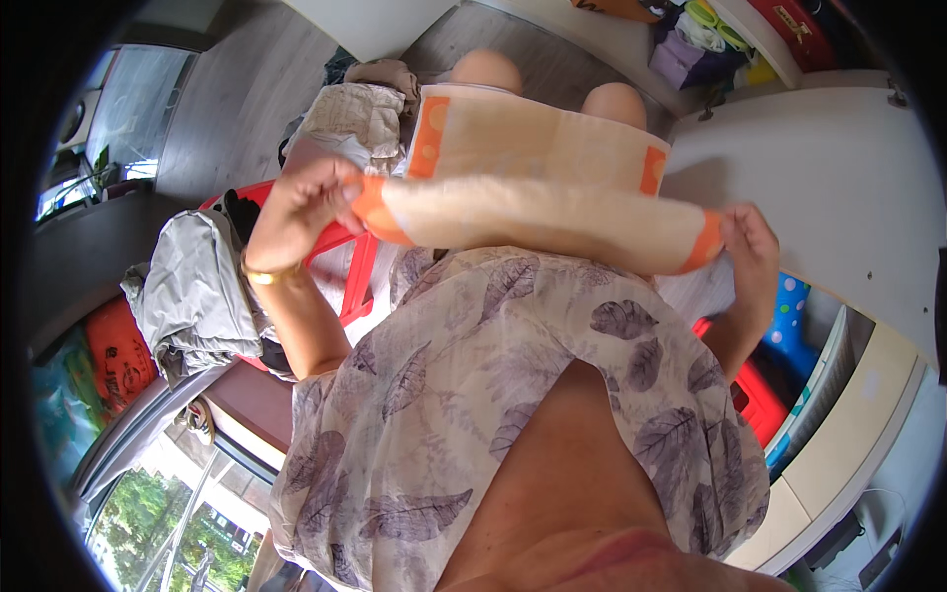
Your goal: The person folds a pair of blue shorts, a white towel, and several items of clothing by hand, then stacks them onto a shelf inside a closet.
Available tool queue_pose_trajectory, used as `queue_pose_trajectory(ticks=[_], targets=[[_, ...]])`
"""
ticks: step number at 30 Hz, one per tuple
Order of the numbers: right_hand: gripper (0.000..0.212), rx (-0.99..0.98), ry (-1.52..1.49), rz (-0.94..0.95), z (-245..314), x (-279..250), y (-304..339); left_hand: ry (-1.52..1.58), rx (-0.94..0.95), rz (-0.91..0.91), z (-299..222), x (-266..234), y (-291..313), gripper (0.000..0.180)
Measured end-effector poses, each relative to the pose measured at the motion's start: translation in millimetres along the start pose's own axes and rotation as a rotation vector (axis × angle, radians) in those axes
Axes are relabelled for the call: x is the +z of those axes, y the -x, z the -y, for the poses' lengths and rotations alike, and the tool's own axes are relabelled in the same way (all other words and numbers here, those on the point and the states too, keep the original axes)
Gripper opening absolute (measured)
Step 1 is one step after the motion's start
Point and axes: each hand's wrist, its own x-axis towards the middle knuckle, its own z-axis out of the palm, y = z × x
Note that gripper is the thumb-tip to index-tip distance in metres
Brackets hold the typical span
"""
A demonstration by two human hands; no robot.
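A cream towel with orange, dotted ends lies across my lap, its near part raised in a fold. My left hand pinches the orange corner at the fold's left end. At the right end, the fingers of my right hand are closed on the other orange corner. The fold hangs between both hands, while the flat far part rests over my thighs, just short of my bare knees. My left wrist has a gold bracelet.
Left of my knees is a heap of beige clothes. A grey garment hangs by a red plastic stool. On the right stand an open white cabinet door and a drawer. A shelf with bags is at the far right.
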Motion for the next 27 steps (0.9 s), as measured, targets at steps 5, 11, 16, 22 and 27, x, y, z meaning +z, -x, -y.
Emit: queue_pose_trajectory(ticks=[5,11,16,22,27], targets=[[0.019,0.029,0.041,-0.120,-52.0,21.8,-81.3,-0.084,-0.008,-0.121,9.6,0.8,-87.5,0.018],[0.042,-0.014,0.304,-0.252,-147.9,64.3,-112.0,-0.536,0.175,-0.497,104.3,42.4,-153.4,0.043],[0.036,0.200,-0.099,-0.029,-154.3,74.4,-60.6,-0.203,0.126,-0.466,138.2,72.1,-108.4,0.051],[0.036,0.234,-0.231,-0.031,-120.0,75.2,-66.7,-0.257,-0.256,-0.401,98.6,65.5,-101.1,0.047],[0.043,0.041,0.349,-0.072,-78.1,64.8,-88.6,0.596,-0.256,-0.134,69.4,59.1,-104.6,0.037]])
